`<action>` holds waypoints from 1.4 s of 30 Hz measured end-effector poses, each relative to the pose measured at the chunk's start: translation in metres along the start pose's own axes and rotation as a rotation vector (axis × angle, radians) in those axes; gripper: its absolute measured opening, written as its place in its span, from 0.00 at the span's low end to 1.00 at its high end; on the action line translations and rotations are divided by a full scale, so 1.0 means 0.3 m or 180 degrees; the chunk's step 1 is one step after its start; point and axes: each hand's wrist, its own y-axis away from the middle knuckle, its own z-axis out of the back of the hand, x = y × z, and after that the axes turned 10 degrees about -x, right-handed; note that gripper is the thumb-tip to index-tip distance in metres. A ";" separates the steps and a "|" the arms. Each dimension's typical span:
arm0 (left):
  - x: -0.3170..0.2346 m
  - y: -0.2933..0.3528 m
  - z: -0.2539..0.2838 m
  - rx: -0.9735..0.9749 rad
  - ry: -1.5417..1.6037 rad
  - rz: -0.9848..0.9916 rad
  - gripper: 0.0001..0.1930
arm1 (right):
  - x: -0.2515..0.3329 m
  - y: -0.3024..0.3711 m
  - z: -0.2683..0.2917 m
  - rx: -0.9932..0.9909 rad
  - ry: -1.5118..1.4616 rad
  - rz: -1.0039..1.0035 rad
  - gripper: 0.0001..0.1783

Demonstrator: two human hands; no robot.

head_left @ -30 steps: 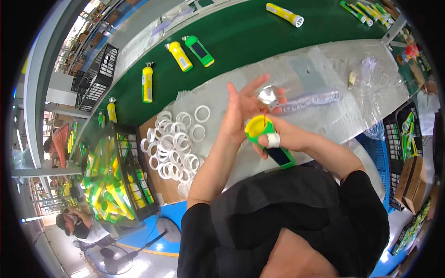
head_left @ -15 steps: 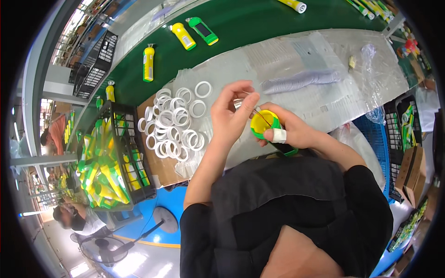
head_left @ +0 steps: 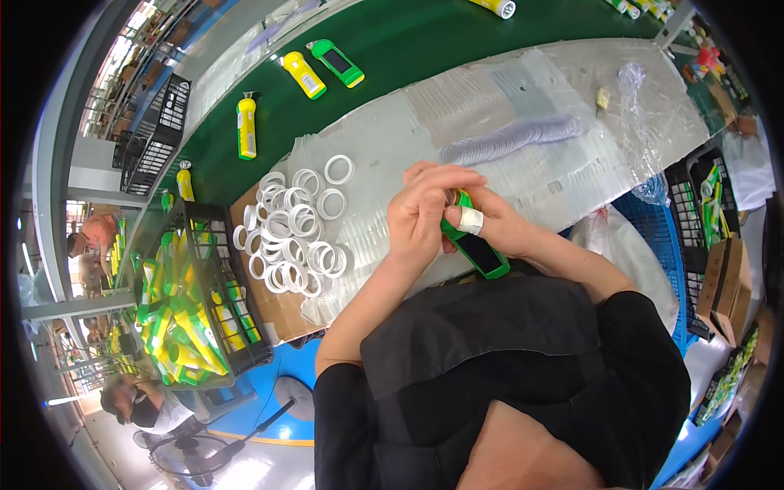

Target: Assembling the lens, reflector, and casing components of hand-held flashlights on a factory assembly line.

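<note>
In front of my chest I hold a green and yellow flashlight (head_left: pixel 483 255) with a dark panel on its side, tilted with its tail toward me. My right hand (head_left: pixel 508 227) wraps round its body near the head end; a white wrap covers the thumb. Bent over that same end, the fingers of my left hand (head_left: pixel 418 214) close on it and hide most of the yellow opening. Whatever small part lies under those fingers is hidden. Left of my hands, many white rings (head_left: pixel 298 220) lie in a loose heap.
A row of clear discs (head_left: pixel 514 139) rests on the plastic-covered table (head_left: pixel 392 122). Several flashlights (head_left: pixel 247 126) stand along the green belt (head_left: pixel 392 41). A black crate (head_left: pixel 204 237) of green and yellow parts sits left, a cardboard box (head_left: pixel 725 278) right.
My left hand has come down onto the flashlight's open end, with the shiny part on a wire it held now out of sight. The flashlight's dark panel shows more fully.
</note>
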 end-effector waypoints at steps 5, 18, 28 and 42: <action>-0.004 -0.046 -0.028 0.0181 -0.0870 -0.0484 0.24 | -0.004 0.014 0.016 -0.0350 -0.0310 0.0045 0.19; 0.257 -0.037 0.033 0.0378 -0.2352 -0.0049 0.25 | 0.012 0.021 0.092 -0.0631 -0.0415 -0.0003 0.28; -0.068 -0.023 0.084 0.0504 -0.1743 -0.0515 0.20 | 0.041 -0.023 0.032 0.0099 -0.0349 -0.0141 0.21; -0.040 0.045 0.146 -0.0282 -0.1739 -0.1202 0.18 | 0.001 -0.100 -0.053 0.0620 0.0157 -0.0268 0.23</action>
